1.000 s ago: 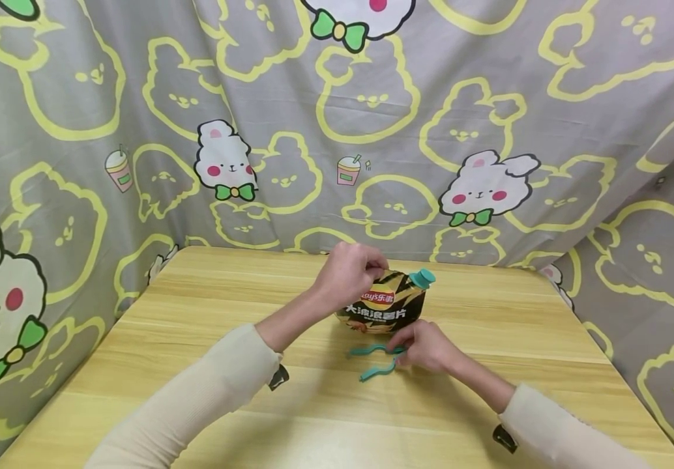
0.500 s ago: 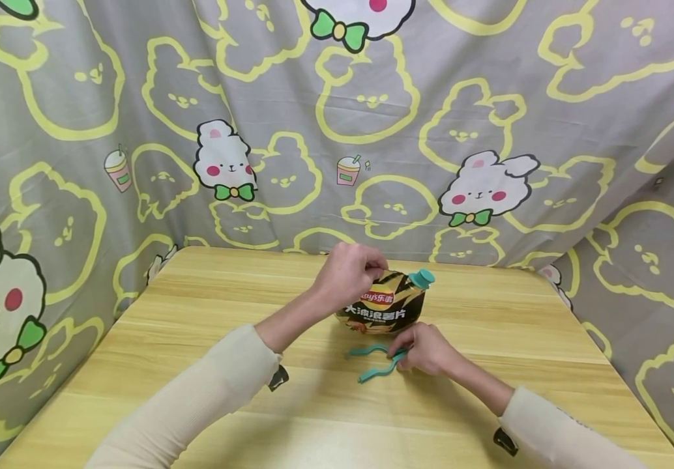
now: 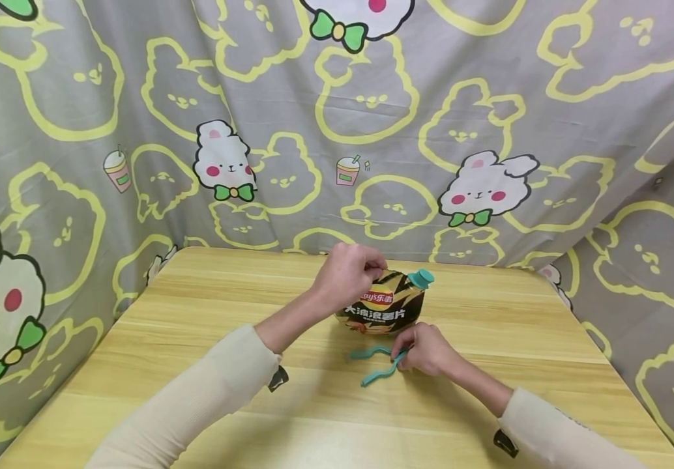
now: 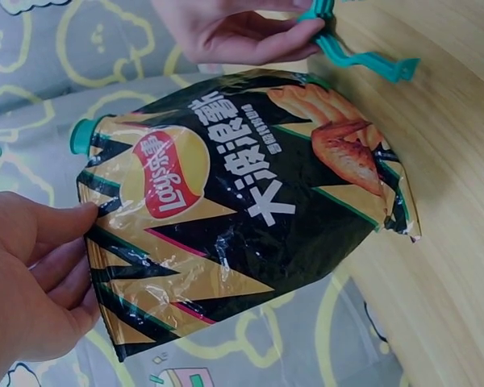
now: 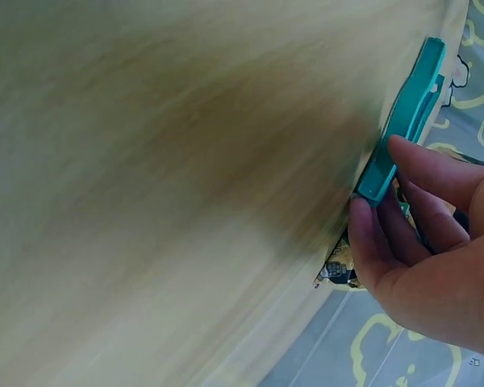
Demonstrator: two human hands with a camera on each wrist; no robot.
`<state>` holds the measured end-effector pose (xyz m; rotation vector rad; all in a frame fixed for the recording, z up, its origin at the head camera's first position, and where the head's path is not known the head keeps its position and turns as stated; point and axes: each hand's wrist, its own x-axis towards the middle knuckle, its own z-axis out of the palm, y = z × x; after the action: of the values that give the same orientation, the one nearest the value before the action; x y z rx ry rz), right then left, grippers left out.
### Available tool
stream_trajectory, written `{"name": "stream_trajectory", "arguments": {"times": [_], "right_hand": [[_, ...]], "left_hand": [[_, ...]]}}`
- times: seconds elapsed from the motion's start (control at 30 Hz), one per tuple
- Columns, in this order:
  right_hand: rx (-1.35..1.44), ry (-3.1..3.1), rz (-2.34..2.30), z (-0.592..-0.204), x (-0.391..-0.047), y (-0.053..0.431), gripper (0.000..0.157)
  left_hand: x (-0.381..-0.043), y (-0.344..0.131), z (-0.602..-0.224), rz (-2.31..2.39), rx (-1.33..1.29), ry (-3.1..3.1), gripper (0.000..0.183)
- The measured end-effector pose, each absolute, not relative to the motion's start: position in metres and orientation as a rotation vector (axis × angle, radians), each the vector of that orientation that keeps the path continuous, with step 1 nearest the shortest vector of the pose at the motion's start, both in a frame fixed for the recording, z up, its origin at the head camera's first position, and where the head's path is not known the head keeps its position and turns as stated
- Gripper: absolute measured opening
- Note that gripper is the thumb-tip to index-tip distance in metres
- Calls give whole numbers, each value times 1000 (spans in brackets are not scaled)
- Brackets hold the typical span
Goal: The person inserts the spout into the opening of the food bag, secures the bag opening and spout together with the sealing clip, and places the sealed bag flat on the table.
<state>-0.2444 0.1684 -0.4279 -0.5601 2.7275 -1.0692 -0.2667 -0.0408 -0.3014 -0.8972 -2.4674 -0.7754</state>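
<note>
Clearly, the left hand (image 3: 345, 277) pinches the upper edge of a chip bag (image 4: 226, 210), thumb on the printed face and fingers curled behind it. Lower down, to its right, the right hand (image 3: 427, 350) grips a teal clip (image 3: 380, 374) between thumb and fingers, near the end where its two wavy arms meet; those arms spread apart in a V, pointing leftward. Whether the clip touches the desk (image 3: 313, 433) cannot be told. It lies just in front of the bag's lower edge, apart from the held upper edge. The bag, black and gold with a red and yellow logo, is upright on the wood-grained desk, its front turned to the person. A teal cap-like piece (image 3: 422, 279) sits at its upper right corner. Further out come pale sleeves (image 3: 196, 391) on both arms, and behind the desk hangs a grey curtain (image 3: 296, 98) printed with yellow outlines and white rabbits
</note>
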Motion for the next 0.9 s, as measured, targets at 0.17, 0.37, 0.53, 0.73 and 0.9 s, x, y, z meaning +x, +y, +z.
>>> {"name": "stream_trajectory", "arguments": {"times": [0.17,0.37,0.53,0.73,0.9], "right_hand": [[-541,2740,-1060,-425,-244,172,22],[-539,2728,-1089,-417,-244,179,20],[-563,2744,-1067,-408,-246,186,19],[-571,2772,-1023,-396,-249,196,17],[-515,2763,-1010,-383,-249,206,15]], "left_hand": [[-267,-40,-301,-774,-895,-2475,17],[-267,-40,-301,-772,-894,-2479,17],[-268,-41,-301,-777,-889,-2481,18],[-268,-41,-301,-785,-887,-2485,18],[-268,-41,-301,-791,-890,-2481,18]]}}
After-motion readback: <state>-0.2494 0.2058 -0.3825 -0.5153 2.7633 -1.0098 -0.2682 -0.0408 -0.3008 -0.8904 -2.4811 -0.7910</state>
